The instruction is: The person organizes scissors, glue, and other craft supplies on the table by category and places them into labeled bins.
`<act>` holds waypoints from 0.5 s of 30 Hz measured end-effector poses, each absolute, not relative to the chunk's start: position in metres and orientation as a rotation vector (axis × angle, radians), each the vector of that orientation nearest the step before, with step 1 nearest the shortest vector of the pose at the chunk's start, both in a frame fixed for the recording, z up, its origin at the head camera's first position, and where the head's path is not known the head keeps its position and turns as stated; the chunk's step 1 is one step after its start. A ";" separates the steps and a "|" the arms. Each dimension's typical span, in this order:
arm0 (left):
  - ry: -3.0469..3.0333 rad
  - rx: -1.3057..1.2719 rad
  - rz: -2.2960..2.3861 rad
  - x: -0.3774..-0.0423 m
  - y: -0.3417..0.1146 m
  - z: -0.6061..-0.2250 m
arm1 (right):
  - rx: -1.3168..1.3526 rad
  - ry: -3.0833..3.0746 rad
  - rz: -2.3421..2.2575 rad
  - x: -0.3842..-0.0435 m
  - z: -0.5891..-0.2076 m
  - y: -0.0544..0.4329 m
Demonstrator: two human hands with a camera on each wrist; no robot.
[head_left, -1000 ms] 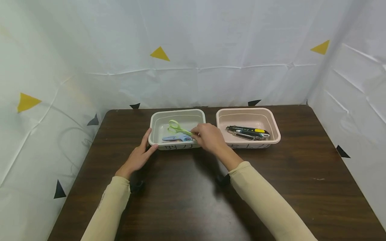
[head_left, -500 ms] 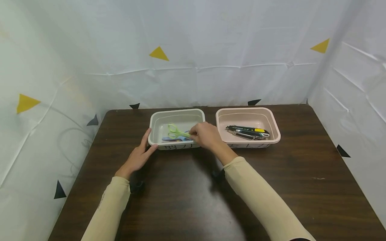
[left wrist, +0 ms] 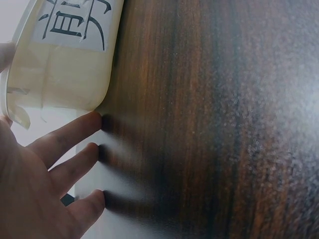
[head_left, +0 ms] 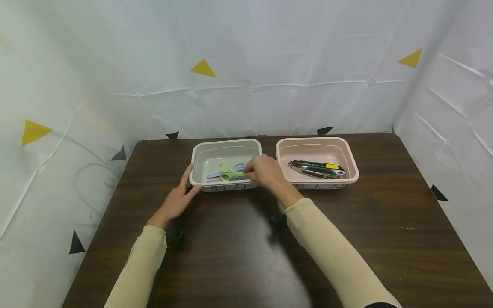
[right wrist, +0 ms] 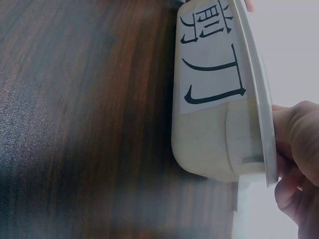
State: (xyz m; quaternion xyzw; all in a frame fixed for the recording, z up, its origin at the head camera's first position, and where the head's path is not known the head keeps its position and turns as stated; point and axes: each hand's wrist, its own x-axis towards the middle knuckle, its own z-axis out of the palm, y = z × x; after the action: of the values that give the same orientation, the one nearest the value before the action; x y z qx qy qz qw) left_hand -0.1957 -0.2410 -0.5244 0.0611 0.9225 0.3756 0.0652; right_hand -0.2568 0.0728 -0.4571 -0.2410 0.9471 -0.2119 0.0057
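My right hand (head_left: pixel 265 172) pinches the blade end of light green scissors (head_left: pixel 227 174) inside the grey-white bin (head_left: pixel 198 158). Their ring handles point left, low over the bin's floor. Blue scissors (head_left: pixel 214 175) lie there too, partly covered by the green pair. At the bin's front left corner, my left hand (head_left: pixel 178 200) rests with fingers spread, the thumb at the rim. The left wrist view shows several fingertips (left wrist: pixel 92 121) reaching down to the tabletop beside the bin. In the right wrist view the bin wall hides the scissors, and the right hand (right wrist: pixel 301 154) is behind the rim.
A pink bin (head_left: pixel 348 160) stands close to the right, with several box cutters (head_left: pixel 319 170) in it. A paper label (right wrist: pixel 209 74) with large black characters covers the grey-white bin's front. White sheeting (head_left: pixel 269 51) closes off the brown table (head_left: pixel 231 256) behind and at both sides.
The green scissors have come down and toward the front of the bin, over the blue pair. My right hand has shifted slightly left, then stayed nearly still. The left hand has kept its place.
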 end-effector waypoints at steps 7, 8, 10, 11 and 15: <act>2.792 0.174 1.135 -0.197 -0.241 -0.525 | -0.838 2.947 -0.593 -0.261 -0.458 0.073; 2.794 0.179 1.134 -0.197 -0.241 -0.525 | -0.848 2.940 -0.579 -0.262 -0.458 0.073; 2.797 0.184 1.135 -0.197 -0.241 -0.525 | -0.866 2.930 -0.546 -0.263 -0.458 0.073; 2.799 0.184 1.139 -0.197 -0.241 -0.525 | -0.873 2.926 -0.537 -0.263 -0.458 0.073; 2.798 0.187 1.136 -0.196 -0.241 -0.525 | -0.872 2.902 -0.523 -0.265 -0.459 0.073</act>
State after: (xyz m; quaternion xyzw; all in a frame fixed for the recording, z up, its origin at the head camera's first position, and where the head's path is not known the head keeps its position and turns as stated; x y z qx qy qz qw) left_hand -0.1965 -0.2406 -0.5252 0.0616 0.9232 0.3749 0.0578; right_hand -0.2646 0.0730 -0.4594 -0.2834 0.9432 -0.1699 0.0336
